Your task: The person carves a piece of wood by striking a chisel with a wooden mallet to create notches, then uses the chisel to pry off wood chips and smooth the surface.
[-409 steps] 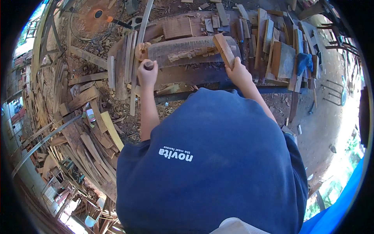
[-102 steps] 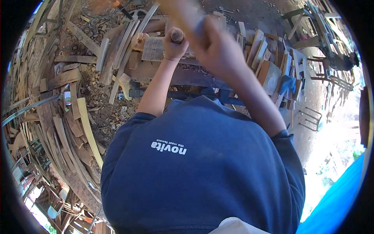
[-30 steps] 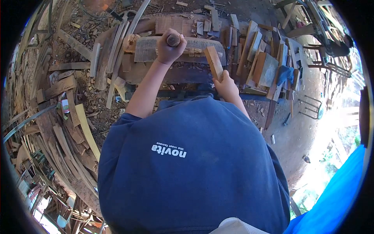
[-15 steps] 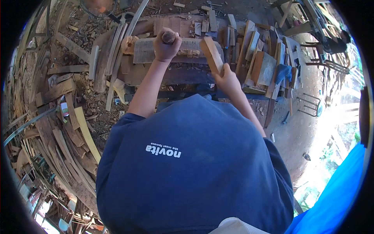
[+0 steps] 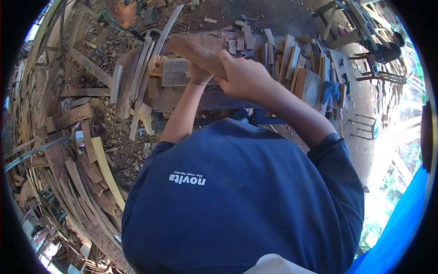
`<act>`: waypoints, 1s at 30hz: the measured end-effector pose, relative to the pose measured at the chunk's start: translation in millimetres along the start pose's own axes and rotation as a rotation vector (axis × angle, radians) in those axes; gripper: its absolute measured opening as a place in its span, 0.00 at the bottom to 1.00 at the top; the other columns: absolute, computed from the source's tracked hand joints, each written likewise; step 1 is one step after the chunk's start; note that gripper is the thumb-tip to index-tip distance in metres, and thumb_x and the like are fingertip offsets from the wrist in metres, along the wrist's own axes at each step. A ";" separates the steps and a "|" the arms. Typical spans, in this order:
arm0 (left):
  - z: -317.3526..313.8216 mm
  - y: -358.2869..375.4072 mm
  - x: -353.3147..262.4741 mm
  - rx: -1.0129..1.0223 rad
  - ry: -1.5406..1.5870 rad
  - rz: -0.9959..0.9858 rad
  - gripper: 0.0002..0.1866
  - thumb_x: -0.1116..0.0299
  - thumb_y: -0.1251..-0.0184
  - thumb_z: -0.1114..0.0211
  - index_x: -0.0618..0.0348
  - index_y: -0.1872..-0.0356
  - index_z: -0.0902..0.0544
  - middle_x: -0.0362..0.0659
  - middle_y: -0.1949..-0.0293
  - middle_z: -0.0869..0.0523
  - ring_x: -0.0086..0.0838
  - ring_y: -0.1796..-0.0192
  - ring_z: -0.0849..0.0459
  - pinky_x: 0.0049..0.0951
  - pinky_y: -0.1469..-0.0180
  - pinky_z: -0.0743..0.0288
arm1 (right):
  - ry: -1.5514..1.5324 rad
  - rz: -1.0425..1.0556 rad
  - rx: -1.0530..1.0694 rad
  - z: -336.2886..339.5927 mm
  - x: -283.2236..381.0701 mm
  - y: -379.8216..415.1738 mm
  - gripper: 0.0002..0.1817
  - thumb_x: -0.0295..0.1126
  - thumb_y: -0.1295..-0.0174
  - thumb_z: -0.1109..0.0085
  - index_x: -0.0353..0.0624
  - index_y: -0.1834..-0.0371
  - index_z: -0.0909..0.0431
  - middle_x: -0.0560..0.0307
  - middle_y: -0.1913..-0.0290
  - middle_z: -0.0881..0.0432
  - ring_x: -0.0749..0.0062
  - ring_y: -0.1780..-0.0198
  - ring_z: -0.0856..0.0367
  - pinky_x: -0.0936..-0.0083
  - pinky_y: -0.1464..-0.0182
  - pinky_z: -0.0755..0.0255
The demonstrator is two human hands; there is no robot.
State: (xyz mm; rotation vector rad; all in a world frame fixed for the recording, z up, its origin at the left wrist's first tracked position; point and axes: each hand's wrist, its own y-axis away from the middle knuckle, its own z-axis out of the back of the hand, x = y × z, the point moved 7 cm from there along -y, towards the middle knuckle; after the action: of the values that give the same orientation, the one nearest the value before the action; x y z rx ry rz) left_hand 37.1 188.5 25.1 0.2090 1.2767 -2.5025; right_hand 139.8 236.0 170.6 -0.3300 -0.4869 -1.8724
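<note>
My right hand [image 5: 244, 76] is closed round one end of a thick wooden block [image 5: 194, 52], which slants up to the left over the bench. Just below the block is my left hand [image 5: 200, 74], largely covered by it; its fingers and the chisel whose round wooden handle end showed earlier are hidden. Beneath my hands lies a grey wooden beam [image 5: 174, 74] along the low bench [image 5: 178, 99]. At its left end sits a pale, rough-cut wood piece [image 5: 156, 66].
Several wood offcuts [image 5: 292, 57] line the bench's right side, with a blue cloth [image 5: 330, 91] on them. A fan [image 5: 123, 13] stands at the far left. Long strips [image 5: 137, 73] lean left of the beam. Wood chips and scrap boards [image 5: 73, 116] cover the ground at left.
My right hand has swung the wooden block left and up, from beside the beam to over my left hand. The chisel's handle end is now covered. The view has shifted slightly.
</note>
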 end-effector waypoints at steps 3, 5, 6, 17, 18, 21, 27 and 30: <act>0.3 1.8 16.3 -0.103 0.864 0.416 0.10 0.71 0.45 0.27 0.56 0.71 0.23 0.40 0.74 0.17 0.28 0.72 0.17 0.27 0.65 0.24 | 0.036 0.031 -0.143 51.6 18.3 0.1 0.22 0.41 0.39 0.39 0.39 0.49 0.33 0.35 0.66 0.16 0.35 0.62 0.16 0.48 0.60 0.23; 17.0 -10.5 11.7 -0.183 0.692 0.368 0.11 0.69 0.45 0.26 0.57 0.70 0.22 0.41 0.74 0.17 0.29 0.73 0.17 0.28 0.64 0.23 | -0.001 0.109 -0.404 93.6 34.3 6.8 0.23 0.41 0.40 0.39 0.38 0.48 0.33 0.38 0.66 0.16 0.41 0.62 0.14 0.50 0.60 0.21; 17.0 -10.4 12.3 -0.182 0.693 0.371 0.11 0.69 0.45 0.26 0.57 0.70 0.22 0.41 0.74 0.17 0.29 0.73 0.17 0.28 0.64 0.23 | 0.000 0.107 -0.401 106.1 43.2 11.4 0.23 0.41 0.40 0.39 0.38 0.48 0.33 0.38 0.66 0.16 0.41 0.62 0.14 0.50 0.60 0.21; 10.6 -15.2 13.0 -0.154 0.644 0.344 0.12 0.65 0.43 0.26 0.57 0.66 0.20 0.46 0.76 0.18 0.30 0.72 0.15 0.31 0.67 0.22 | -0.063 -0.014 -0.201 44.2 7.6 -5.8 0.22 0.42 0.40 0.38 0.39 0.51 0.31 0.36 0.64 0.16 0.40 0.59 0.16 0.55 0.56 0.23; 7.3 -14.4 15.0 -0.149 0.650 0.339 0.12 0.65 0.43 0.26 0.57 0.66 0.20 0.46 0.76 0.18 0.30 0.72 0.15 0.31 0.67 0.22 | -0.133 -0.009 -0.258 68.2 15.0 -1.3 0.21 0.41 0.40 0.37 0.39 0.51 0.30 0.37 0.66 0.16 0.41 0.62 0.16 0.58 0.56 0.23; 2.6 -11.0 20.1 -0.165 0.721 0.336 0.13 0.65 0.45 0.24 0.57 0.64 0.19 0.46 0.75 0.16 0.31 0.72 0.15 0.30 0.67 0.22 | -0.355 0.084 -0.441 95.9 22.5 7.5 0.20 0.40 0.39 0.37 0.38 0.52 0.30 0.39 0.68 0.17 0.44 0.65 0.17 0.62 0.57 0.23; -42.4 14.1 45.7 -0.073 0.845 0.473 0.10 0.72 0.48 0.28 0.56 0.70 0.23 0.42 0.76 0.17 0.28 0.75 0.17 0.29 0.67 0.23 | -0.111 -0.132 -0.030 -9.1 -8.7 -4.1 0.23 0.41 0.40 0.38 0.38 0.48 0.28 0.32 0.58 0.17 0.44 0.53 0.16 0.58 0.53 0.23; -19.4 7.7 29.9 -0.147 0.987 0.569 0.11 0.74 0.48 0.30 0.57 0.72 0.26 0.40 0.77 0.20 0.26 0.75 0.19 0.28 0.67 0.24 | -0.068 -0.122 -0.055 22.9 -6.5 -9.7 0.23 0.42 0.41 0.38 0.39 0.49 0.28 0.33 0.55 0.17 0.42 0.51 0.16 0.55 0.52 0.24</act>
State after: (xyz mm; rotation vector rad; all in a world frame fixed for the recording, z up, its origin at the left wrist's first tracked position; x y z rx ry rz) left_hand 11.5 193.5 -0.4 1.6495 1.4001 -1.7846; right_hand 132.7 255.2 186.0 -0.4098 -0.5114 -2.0007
